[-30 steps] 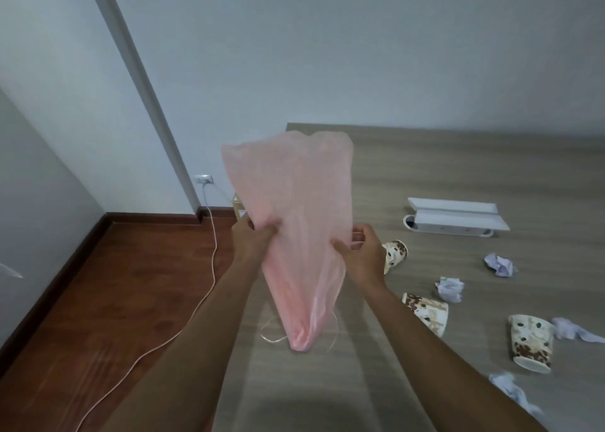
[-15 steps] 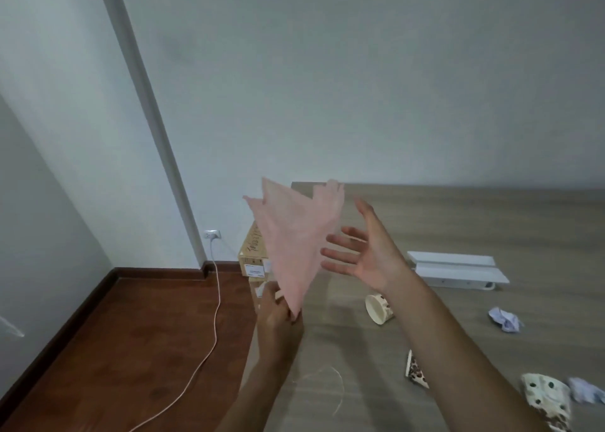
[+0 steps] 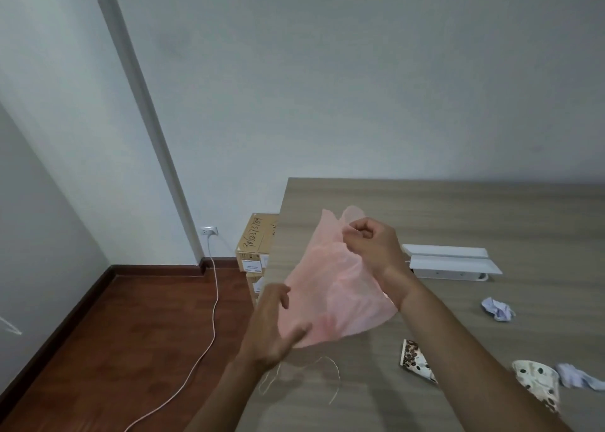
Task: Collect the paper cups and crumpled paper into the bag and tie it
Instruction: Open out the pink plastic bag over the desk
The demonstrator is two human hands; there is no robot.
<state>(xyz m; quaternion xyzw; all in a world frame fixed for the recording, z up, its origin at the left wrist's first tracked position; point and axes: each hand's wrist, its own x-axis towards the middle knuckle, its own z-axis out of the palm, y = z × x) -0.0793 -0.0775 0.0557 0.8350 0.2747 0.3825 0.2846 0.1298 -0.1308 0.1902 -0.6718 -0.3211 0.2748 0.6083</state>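
pink bag point(image 3: 330, 287), brown-spotted cups point(image 3: 414, 361)

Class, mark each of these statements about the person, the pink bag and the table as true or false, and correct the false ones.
1. The right hand pinches the top edge of the pink bag. True.
2. The paper cups are already inside the bag. False: they lie on the table.
3. A thin string lies on the table below the bag. True.
4. The bag is tied shut. False: it is untied, held loose in the air.
5. The left hand holds a crumpled paper. False: it is at the bag's lower edge; the crumpled paper lies on the table.
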